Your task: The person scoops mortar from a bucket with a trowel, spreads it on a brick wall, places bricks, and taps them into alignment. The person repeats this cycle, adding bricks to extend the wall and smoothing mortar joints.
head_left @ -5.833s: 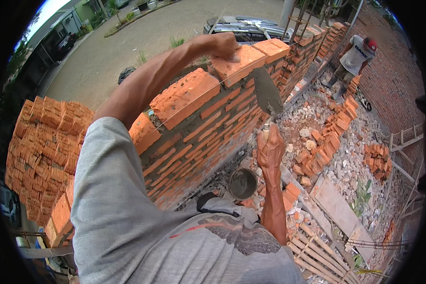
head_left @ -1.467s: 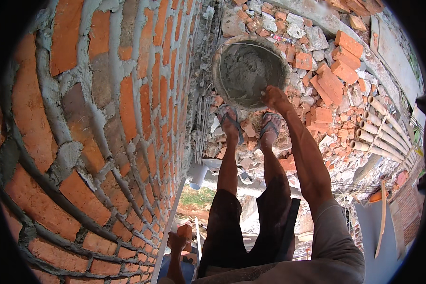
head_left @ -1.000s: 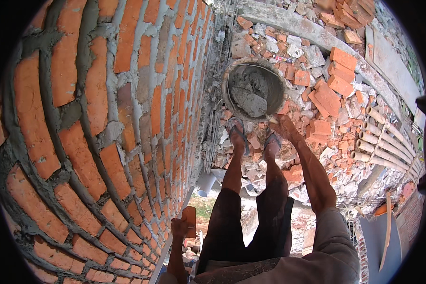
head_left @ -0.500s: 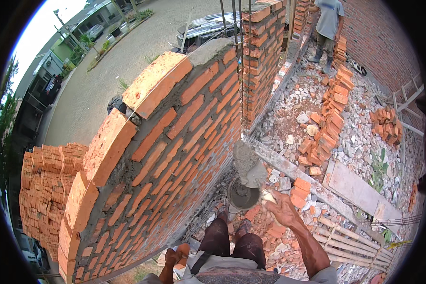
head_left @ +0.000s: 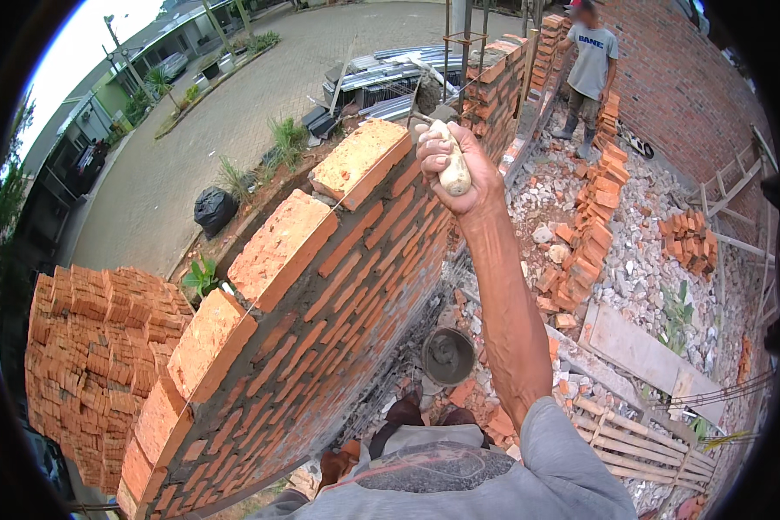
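My right hand [head_left: 458, 169] grips the pale handle [head_left: 451, 158] of a trowel, raised beside the top of the brick wall [head_left: 355, 269]. The trowel's grey, mortar-covered blade [head_left: 430, 95] shows beyond my knuckles, partly hidden. Low at the bottom of the view, my left hand [head_left: 334, 468] holds an orange brick [head_left: 350, 451] beside the wall's face. A row of orange bricks [head_left: 282, 243] caps the wall, with a thin string along their edge. A round bucket of grey mortar [head_left: 447, 355] sits below on the rubble by my feet.
A tall brick pile [head_left: 95, 364] stands left. A co-worker [head_left: 588, 65] in grey stands at upper right near brick stacks [head_left: 598, 217]. Rubble [head_left: 633, 286], a board [head_left: 646, 355] and bamboo poles [head_left: 633, 446] lie right. Rebar [head_left: 464, 48] rises from the wall; metal sheets [head_left: 381, 74] lie behind.
My right hand has risen from the bucket with the trowel, up to the wall's top. The view has tilted up from my feet. My left hand stays low with the brick.
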The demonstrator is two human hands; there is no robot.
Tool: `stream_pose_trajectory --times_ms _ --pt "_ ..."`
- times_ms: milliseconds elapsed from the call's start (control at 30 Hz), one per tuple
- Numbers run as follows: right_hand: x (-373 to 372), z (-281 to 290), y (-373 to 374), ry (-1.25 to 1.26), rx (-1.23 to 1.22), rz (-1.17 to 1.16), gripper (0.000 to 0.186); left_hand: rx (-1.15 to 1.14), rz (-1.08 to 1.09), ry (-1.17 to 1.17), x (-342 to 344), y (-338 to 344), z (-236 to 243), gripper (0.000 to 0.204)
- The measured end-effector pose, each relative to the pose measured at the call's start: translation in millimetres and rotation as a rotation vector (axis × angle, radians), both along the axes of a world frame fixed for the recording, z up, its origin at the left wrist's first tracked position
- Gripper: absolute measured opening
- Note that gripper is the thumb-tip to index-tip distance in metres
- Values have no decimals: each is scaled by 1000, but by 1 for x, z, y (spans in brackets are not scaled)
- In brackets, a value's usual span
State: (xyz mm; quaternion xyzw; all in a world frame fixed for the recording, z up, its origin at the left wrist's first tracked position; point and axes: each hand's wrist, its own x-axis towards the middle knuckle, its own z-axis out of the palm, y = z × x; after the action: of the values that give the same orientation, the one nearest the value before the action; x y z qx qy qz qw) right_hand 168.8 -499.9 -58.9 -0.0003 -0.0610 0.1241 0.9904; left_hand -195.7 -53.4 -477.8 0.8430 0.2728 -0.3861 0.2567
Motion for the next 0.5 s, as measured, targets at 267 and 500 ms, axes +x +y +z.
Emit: stream_pose_trajectory --times_ms 267,500 --pt "-46 -37 -79 -219 -419 -294 44 33 -66 -3 34 16 -7 37" --pt "-36 -98 -60 207 -689 -331 39 19 -128 -12 68 6 -7 38"
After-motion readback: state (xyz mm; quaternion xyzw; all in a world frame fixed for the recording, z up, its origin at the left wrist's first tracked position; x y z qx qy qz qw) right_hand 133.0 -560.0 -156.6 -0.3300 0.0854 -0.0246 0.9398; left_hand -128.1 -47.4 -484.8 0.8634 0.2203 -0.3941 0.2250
